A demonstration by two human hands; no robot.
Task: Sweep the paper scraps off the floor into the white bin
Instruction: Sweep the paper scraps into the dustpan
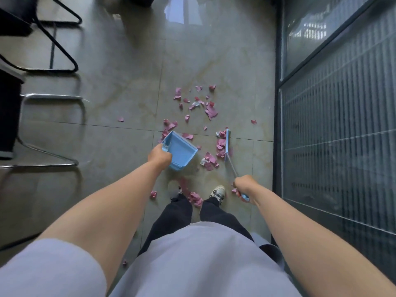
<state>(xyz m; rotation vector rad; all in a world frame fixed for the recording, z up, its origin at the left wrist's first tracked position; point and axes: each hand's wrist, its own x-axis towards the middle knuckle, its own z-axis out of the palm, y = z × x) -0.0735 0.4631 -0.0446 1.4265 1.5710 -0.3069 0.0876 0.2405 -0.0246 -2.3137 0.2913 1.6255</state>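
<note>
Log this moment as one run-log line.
left hand: holds dustpan | right hand: holds brush | scraps: on floor | bin: not in view

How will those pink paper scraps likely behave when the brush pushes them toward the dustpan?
The paper scraps look thin and crumpled, so probably very light and floppy. On the glossy floor they should slide easily, though some may scatter past the brush or dustpan.

Glossy tiled floor [120,108] carries scattered pink paper scraps [211,111] and chair legs [51,129].
</note>
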